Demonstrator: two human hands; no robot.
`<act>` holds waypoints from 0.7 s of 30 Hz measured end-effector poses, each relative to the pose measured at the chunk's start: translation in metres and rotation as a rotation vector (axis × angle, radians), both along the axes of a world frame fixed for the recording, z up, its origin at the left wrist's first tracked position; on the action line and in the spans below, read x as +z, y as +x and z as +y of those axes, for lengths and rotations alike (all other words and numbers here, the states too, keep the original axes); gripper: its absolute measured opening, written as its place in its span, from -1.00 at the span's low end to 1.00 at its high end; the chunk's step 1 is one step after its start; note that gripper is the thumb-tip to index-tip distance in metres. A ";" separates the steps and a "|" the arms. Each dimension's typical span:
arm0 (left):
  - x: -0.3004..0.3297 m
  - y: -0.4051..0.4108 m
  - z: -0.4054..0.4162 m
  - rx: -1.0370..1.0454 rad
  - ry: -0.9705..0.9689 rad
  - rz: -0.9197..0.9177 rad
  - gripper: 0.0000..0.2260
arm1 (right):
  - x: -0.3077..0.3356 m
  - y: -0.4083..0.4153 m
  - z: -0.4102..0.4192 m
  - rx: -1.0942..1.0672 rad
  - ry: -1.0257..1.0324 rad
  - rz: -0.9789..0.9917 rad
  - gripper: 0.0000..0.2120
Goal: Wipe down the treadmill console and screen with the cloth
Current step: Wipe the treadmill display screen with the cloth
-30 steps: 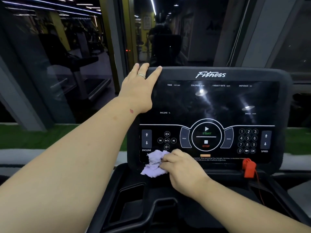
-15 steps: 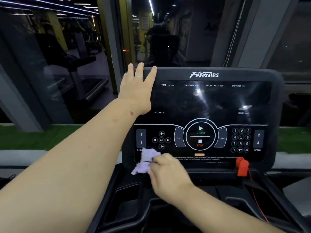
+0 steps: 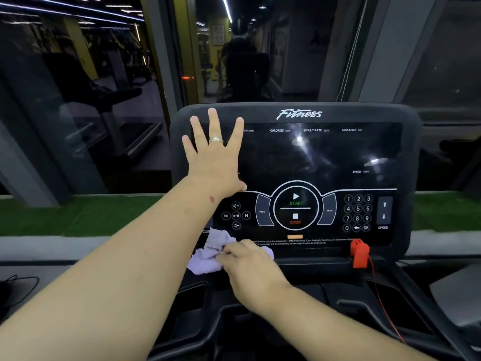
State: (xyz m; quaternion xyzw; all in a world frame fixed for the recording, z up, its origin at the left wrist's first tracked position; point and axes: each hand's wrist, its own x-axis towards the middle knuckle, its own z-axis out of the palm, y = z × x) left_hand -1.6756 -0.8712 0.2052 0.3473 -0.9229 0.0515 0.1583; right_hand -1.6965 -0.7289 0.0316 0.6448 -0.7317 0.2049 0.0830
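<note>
Console [image 3: 416, 178]: "Fitness", CALORIES, HEART RATE, DISTANCE, SPEED, START, STOP

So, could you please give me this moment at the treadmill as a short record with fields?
setting: gym, dark window glass ahead
console: black, upright, "Fitness" printed on top
screen: dark, with smears and light reflections
left hand: fingers spread flat on the screen's left side, ring on one finger
right hand: grips the cloth
cloth: pale lilac, bunched, pressed to the console's lower left edge
safety key: red, at the lower right, red cord trailing down
progress: bottom left being wiped; smears remain higher up
</note>
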 end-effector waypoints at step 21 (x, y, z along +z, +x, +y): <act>0.000 -0.011 0.010 0.071 0.066 -0.023 0.29 | 0.034 -0.008 0.019 -0.111 0.336 -0.119 -0.58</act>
